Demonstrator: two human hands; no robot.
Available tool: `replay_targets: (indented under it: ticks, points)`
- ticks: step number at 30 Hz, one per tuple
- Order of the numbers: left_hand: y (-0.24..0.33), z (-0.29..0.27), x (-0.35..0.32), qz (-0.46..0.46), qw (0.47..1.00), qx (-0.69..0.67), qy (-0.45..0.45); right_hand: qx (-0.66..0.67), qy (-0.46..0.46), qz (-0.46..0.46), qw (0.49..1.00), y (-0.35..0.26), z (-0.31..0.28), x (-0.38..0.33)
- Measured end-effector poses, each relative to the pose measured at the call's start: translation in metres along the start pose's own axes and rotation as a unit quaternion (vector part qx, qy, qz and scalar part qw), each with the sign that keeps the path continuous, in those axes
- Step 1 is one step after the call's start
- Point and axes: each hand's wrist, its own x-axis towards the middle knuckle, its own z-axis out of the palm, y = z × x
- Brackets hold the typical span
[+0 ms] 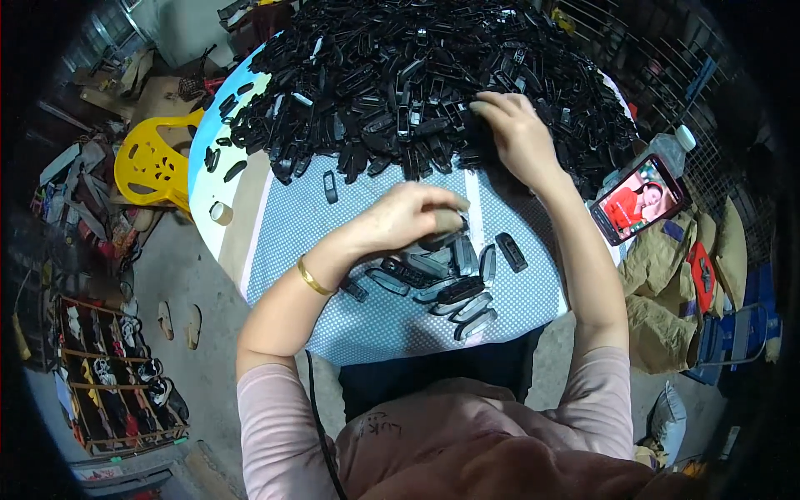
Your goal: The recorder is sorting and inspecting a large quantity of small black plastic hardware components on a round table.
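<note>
A great heap of small black plastic casings (pixel 358 92), shaped like key-fob shells, covers the far half of the table. My right hand (pixel 518 137) reaches over the near right part of the heap, fingers curled down among the casings; what they grip is hidden. My left hand (pixel 408 218) hovers over a smaller group of casings (pixel 429 265) nearer me, its fingers and thumb drawn together; a dark bit shows at the fingertips, too small to name. A single casing (pixel 511 252) lies right of that group, and another casing (pixel 330 187) sits alone near the heap's edge.
A phone (pixel 637 200) with a lit screen leans at the table's right edge, beside a clear plastic bottle (pixel 667 150). A small round cup (pixel 221 212) stands at the left edge. Beyond are a yellow chair (pixel 154 162), brown paper sacks (pixel 662 329) and a shoe rack (pixel 117 375).
</note>
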Motion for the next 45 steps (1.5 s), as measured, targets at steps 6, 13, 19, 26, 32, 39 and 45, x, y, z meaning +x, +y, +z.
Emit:
replay_targets:
  ticks: [6, 13, 19, 26, 32, 39, 45]
  points:
    - [-0.013, -0.021, 0.023, 0.205, 0.842, 0.441, 0.234, -0.063, -0.068, -0.028, 0.995, -0.001, 0.022, 0.001]
    - [-0.013, -0.026, 0.031, 0.177, 0.876, 0.376, 0.244, 0.05, -0.004, 0.109, 0.993, 0.008, 0.007, -0.011]
    - [-0.029, -0.036, 0.022, 0.135, 0.864, 0.455, 0.166, 0.415, -0.04, 0.288, 0.862, -0.003, 0.0, -0.007]
    - [-0.03, -0.038, 0.019, 0.184, 0.886, 0.345, 0.249, 0.521, -0.116, 0.276, 0.799, -0.033, -0.009, -0.005]
    - [-0.013, -0.037, 0.015, -0.008, 0.983, 0.018, 0.183, 0.368, -0.007, 0.078, 0.926, -0.05, -0.002, -0.01]
    - [-0.002, -0.04, 0.007, -0.008, 0.951, -0.297, 0.09, 0.426, -0.003, 0.172, 0.888, -0.064, -0.012, -0.011]
    - [-0.004, -0.026, 0.011, 0.021, 0.935, -0.348, 0.072, 0.71, -0.038, 0.379, 0.593, -0.064, -0.02, -0.007]
